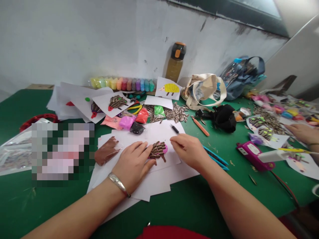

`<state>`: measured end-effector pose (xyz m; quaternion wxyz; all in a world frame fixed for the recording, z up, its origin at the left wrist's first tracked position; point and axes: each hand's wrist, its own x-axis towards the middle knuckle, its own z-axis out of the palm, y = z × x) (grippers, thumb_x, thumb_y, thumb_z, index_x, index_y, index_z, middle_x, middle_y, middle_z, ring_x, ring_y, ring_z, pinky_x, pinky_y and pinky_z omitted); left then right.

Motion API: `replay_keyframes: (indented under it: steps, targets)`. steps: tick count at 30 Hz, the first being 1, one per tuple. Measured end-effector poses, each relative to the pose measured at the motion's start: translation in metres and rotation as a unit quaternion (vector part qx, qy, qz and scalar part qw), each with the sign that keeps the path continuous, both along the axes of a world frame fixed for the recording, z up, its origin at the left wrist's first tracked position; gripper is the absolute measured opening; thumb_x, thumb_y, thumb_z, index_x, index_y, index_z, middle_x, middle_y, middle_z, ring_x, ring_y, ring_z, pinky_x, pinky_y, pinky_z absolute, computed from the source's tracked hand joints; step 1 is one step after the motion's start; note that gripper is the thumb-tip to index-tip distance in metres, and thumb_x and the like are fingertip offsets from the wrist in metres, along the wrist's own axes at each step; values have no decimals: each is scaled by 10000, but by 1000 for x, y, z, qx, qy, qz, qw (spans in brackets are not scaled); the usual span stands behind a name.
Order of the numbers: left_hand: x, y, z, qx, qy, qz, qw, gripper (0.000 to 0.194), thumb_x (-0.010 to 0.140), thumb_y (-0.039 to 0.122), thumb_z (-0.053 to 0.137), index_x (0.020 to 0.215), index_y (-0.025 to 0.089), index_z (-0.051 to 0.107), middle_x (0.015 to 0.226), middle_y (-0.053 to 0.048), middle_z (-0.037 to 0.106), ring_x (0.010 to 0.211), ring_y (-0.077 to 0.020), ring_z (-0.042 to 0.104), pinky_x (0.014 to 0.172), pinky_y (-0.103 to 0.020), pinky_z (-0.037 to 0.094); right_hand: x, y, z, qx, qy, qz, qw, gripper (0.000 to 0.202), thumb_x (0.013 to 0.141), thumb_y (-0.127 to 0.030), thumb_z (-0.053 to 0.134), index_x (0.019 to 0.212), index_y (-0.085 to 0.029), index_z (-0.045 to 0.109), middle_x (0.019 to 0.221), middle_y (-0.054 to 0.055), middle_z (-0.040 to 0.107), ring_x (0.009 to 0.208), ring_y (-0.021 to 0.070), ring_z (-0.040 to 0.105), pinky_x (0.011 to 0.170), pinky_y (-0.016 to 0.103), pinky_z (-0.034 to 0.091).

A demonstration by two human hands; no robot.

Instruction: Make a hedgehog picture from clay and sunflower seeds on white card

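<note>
- My right hand (188,150) had its thumb and fingertips drawn together just beside the pink head of the seed hedgehog (158,150); I could not tell whether anything was pinched between them.
- My left hand (134,162) lay palm down with the fingers extended and slightly apart, their tips at the left edge of the hedgehog.
- The hedgehog lay between my hands, on the white paper (157,182), its back covered in striped seeds and its short legs brown.
- A black pen (174,129) pointed away from me just beyond my right fingers; whether they touched it was unclear.
- The bag of brown clay (107,152) lay to the left of my left hand, at the edge of the paper.
- Beyond the paper were the black clay packet (137,128), the red clay packet (142,115) and the green clay packet (159,111), near the loose seeds (176,113).
- To the right, an orange clay tool (200,126) lay on the green table (191,205), and blue tweezers (216,158) lay beside my right forearm.
- Farther back, the bottle (175,63) stood upright by the wall (87,39).
- At the far right, another person's hand (300,132) reached in near more seeds.
</note>
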<state>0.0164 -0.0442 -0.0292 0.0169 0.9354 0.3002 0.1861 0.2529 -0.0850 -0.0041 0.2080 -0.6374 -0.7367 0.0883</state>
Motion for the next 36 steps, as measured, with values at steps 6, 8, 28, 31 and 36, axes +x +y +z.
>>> replay_keyframes:
  steps: [6,8,28,31,36]
  targets:
    - [-1,2,1,-12,-9,-3,1000,388,966,266,441,1284,88,573,1239,-137,642,1154,-299,544,979,-475,472,36,25,19,2,-78,-111,991,284,907,-167,427,764,-205,669,708,15,605,670,147,531,695,275,365]
    - [-1,1,0,-18,-8,1,1000,393,949,274,475,1286,95,571,1247,-138,636,1160,-302,538,984,-479,467,45,37,21,-8,-117,-141,983,258,884,-166,450,785,-205,685,760,39,627,727,173,549,685,282,363]
    - [-2,0,0,-36,-1,7,999,408,932,303,508,1297,132,564,1265,-125,620,1180,-299,522,1009,-478,446,70,68,-26,8,-153,-180,972,358,862,-101,430,1058,-164,724,1113,115,676,1002,245,587,889,323,404]
    - [-2,1,0,-41,4,9,999,414,929,307,512,1297,128,567,1277,-127,616,1189,-300,518,1013,-480,447,66,69,-28,5,-150,-168,974,323,849,-101,448,949,-169,748,1060,109,681,983,235,590,867,306,407]
    - [-2,0,0,-45,2,9,999,398,932,294,505,1284,124,579,1285,-131,615,1200,-298,515,1015,-484,449,60,61,-23,7,-133,-175,975,291,874,-158,446,905,-179,734,1010,100,667,937,214,594,807,294,417]
